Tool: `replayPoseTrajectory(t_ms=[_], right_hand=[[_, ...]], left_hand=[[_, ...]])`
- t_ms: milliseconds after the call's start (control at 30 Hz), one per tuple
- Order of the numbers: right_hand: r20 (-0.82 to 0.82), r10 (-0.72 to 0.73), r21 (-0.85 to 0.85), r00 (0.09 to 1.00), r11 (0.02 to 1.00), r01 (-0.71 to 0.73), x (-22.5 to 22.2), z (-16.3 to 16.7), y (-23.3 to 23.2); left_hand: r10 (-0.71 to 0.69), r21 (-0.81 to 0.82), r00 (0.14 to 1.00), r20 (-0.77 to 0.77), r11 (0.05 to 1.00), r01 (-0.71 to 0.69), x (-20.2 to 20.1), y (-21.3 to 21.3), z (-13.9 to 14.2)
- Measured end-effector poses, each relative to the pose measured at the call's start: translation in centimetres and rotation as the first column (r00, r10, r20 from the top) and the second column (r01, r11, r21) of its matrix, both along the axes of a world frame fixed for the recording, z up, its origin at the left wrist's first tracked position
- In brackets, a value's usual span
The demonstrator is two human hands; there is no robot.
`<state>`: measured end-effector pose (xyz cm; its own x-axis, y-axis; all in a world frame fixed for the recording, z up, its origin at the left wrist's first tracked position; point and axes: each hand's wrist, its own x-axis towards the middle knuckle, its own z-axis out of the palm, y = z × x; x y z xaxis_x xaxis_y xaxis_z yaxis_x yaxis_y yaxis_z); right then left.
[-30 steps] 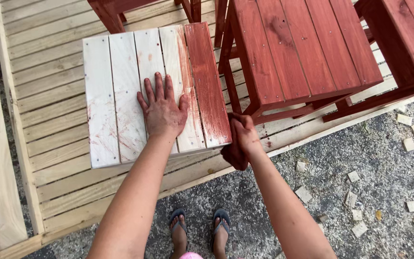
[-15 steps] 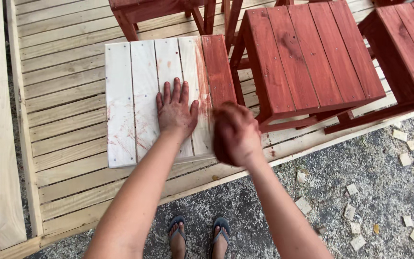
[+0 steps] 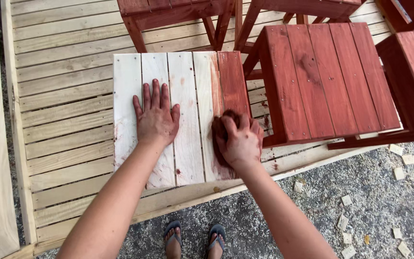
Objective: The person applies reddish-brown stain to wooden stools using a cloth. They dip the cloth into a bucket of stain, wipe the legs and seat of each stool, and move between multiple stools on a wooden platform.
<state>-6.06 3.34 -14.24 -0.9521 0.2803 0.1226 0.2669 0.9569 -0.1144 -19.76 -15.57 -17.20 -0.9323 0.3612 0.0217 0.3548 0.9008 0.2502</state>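
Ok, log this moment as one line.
left hand flat on unpainted slats | right hand presses stained rag on stool top | rightmost slat red

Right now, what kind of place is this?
Likely an outdoor woodworking or furniture-finishing yard. Red-stained stools stand on a slatted wood platform, wood offcuts litter the gravel, and the right hand rubs stain onto a bare stool.

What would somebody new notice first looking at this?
Probably the pale slatted stool top at centre, only its right edge stained red. The right hand presses a dark red rag onto that edge, while the left hand lies flat on the bare slats. To the right stands a fully red stool.
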Motion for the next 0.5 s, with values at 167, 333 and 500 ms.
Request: replayPoseTrajectory(t_ms=[167, 333, 500], right_hand=[[-0.033, -0.021, 0.007, 0.999, 1.0, 0.022, -9.2, 0.3, 2.2], [0.045, -0.098, 0.071, 0.994, 0.993, 0.095, -18.1, 1.2, 3.7], [0.022, -0.15, 0.006, 0.988, 0.989, 0.15, -24.4, 2.2, 4.8]], left_hand=[[-0.001, 0.009, 1.0, -0.006, 1.0, 0.001, 0.0, -0.1, 0.5], [0.007, 0.017, 0.999, 0.033, 1.0, -0.008, -0.3, -0.1, 0.7], [0.005, 0.042, 0.999, 0.05, 0.999, -0.007, -1.7, 0.1, 0.9]])
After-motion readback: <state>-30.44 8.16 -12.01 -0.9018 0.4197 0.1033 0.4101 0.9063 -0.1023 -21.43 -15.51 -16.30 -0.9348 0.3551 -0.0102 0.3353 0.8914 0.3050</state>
